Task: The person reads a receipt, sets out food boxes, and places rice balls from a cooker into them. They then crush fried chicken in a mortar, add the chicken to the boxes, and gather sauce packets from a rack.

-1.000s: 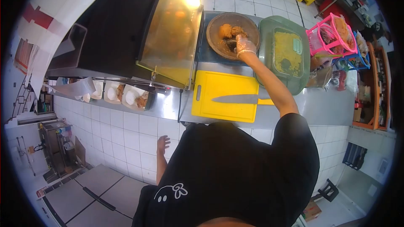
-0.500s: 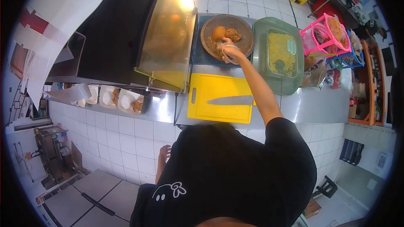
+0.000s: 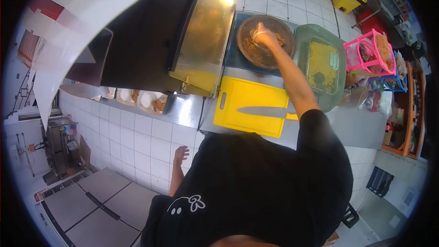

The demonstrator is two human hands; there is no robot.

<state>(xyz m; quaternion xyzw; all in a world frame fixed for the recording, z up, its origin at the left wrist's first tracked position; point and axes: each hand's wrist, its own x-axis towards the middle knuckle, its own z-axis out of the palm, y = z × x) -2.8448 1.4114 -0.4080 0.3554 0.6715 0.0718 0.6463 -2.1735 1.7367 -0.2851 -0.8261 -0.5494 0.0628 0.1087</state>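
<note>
My right hand [image 3: 262, 36], apparently in a thin clear glove, is inside the round dark stone bowl [image 3: 247, 57]. Its fingers look curled, and what they hold is hidden. Brown crumbly food [image 3: 279, 40] lies beside it in the bowl. My left hand [image 3: 181, 154] hangs low beside my body with fingers apart, holding nothing. Nearer me, a yellow cutting board [image 3: 249, 92] bears a knife [image 3: 265, 110] with a yellow handle.
Right of the bowl stands a green lidded container [image 3: 339, 87] with yellow contents. Beyond it are a pink basket [image 3: 361, 64] and a blue basket [image 3: 401, 84]. A lit glass case [image 3: 201, 41] stands left, with boxes of food [image 3: 148, 100] near the counter edge.
The view has shifted, so the counter appears further right. My right hand has moved toward the bowl's far side, and the round brown piece seen there before is now hidden.
</note>
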